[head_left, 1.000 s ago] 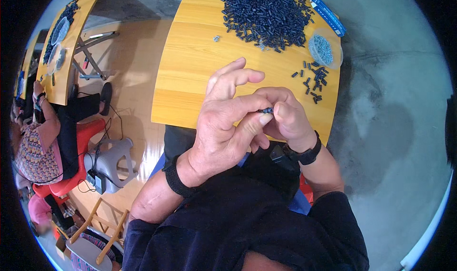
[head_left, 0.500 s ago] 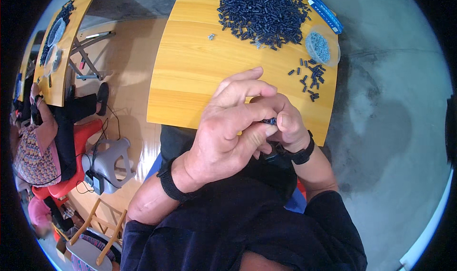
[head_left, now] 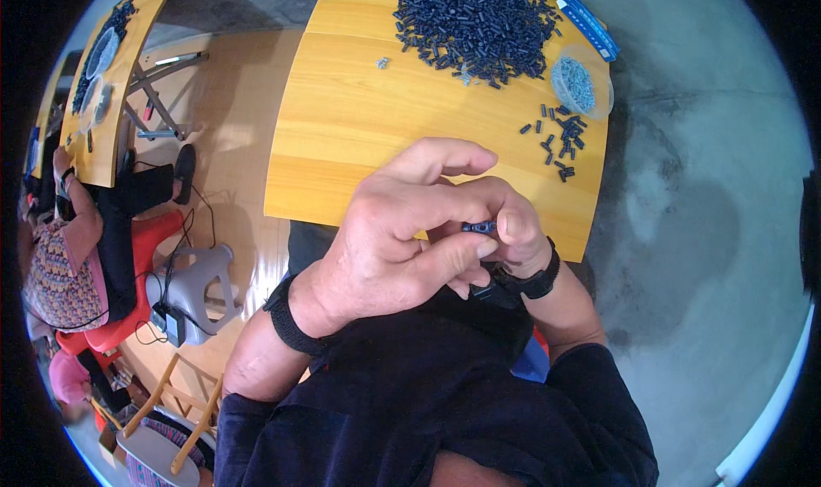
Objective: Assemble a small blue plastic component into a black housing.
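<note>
A small dark cylindrical piece sits between my two hands, just past the near edge of the wooden table. My right hand pinches its right end, thumb on top. From the left, my left hand meets it with thumb and index finger closed about it; the other fingers are bent above. Part of the piece is hidden by the fingers. On the table lies a big pile of similar black pieces, and a small loose group of black pieces is nearer, at the right.
A clear round tub of small silvery parts stands near the table's right edge, with a blue box behind it. A few silvery bits lie left of the pile. At far left, another person sits at a second table.
My left hand has shifted slightly left and lower, its fingers drawn back. More of the small dark piece now shows between the fingertips.
</note>
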`<state>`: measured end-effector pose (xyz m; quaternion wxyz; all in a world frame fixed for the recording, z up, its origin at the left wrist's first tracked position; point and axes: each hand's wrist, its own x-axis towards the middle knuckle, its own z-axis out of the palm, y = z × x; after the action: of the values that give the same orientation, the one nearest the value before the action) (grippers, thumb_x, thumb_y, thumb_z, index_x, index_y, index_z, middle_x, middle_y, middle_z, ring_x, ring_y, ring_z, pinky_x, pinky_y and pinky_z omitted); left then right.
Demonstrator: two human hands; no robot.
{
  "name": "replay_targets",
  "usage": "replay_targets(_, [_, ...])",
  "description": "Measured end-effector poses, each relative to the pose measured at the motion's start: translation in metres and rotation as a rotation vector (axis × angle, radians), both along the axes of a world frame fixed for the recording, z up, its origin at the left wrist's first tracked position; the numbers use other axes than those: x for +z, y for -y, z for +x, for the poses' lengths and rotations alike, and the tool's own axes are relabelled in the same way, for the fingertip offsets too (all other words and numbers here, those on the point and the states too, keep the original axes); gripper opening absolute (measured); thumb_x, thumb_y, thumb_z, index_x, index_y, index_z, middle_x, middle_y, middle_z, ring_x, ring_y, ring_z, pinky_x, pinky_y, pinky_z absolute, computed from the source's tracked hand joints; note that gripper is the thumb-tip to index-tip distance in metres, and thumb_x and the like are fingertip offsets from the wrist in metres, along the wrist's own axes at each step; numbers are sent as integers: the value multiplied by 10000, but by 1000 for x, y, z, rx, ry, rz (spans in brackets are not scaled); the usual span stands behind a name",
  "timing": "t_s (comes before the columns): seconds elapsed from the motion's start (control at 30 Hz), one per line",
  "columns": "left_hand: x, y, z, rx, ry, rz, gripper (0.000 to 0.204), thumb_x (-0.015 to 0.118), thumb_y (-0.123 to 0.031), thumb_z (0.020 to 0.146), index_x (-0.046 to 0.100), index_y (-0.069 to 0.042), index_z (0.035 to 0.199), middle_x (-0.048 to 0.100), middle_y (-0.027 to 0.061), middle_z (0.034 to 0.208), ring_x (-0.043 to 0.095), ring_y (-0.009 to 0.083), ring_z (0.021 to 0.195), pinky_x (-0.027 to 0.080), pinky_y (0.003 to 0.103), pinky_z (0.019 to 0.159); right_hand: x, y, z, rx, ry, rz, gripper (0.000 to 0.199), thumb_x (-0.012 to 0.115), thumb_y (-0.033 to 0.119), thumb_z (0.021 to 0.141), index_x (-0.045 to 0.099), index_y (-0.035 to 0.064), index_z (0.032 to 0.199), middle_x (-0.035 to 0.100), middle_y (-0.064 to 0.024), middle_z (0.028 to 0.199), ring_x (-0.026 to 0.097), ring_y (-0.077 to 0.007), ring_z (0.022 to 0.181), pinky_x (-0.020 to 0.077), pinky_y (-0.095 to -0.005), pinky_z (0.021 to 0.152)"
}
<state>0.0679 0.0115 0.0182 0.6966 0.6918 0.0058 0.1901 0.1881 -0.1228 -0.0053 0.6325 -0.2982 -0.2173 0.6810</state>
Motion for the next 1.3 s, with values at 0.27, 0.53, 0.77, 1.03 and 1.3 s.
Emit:
replay_targets(0.27, [1, 4, 1, 75, 35, 119, 166, 747, 10, 729, 698, -6, 887, 618, 129, 1126, 586, 317, 1125, 487, 395, 915, -5, 0, 3, 81, 66, 27, 618, 580, 556, 860, 576, -62, 875, 473, -40, 539, 501, -136, 432, 465, -278, 416])
replay_targets(0.53, [1, 5, 2, 90, 22, 90, 161, 739, 24, 722, 690, -1, 874, 641, 125, 1056, 589, 337, 1130, 490, 400, 914, 3, -4, -7, -66, 33, -73, 525, 588, 490, 865, 559, -33, 888, 471, -40, 563, 494, -128, 446, 457, -273, 416])
replay_targets(0.77, [-3, 1, -2, 18, -60, 30, 106, 692, 57, 741, 664, 22, 837, 648, 138, 1013, 616, 338, 1089, 523, 380, 849, 1, -2, -22, -112, -8, -158, 407, 508, 400, 913, 536, -5, 878, 466, -48, 592, 477, -134, 434, 501, -307, 430])
replay_targets(1.03, [-1, 3, 4, 106, -190, 11, 113, 666, 73, 742, 668, 14, 839, 654, 147, 1003, 631, 300, 1056, 518, 345, 815, -15, -1, -16, -17, -233, -134, 541, 344, 497, 961, 477, 25, 733, 393, -29, 566, 456, -153, 418, 522, -343, 444])
replay_targets(1.3, [-2, 3, 2, 128, -223, -38, 150, 645, 83, 748, 679, 15, 876, 643, 153, 1055, 580, 311, 1159, 507, 346, 858, -8, -10, -18, -64, -17, -125, 555, 353, 510, 950, 471, 33, 693, 365, -18, 554, 429, -145, 402, 528, -360, 448])
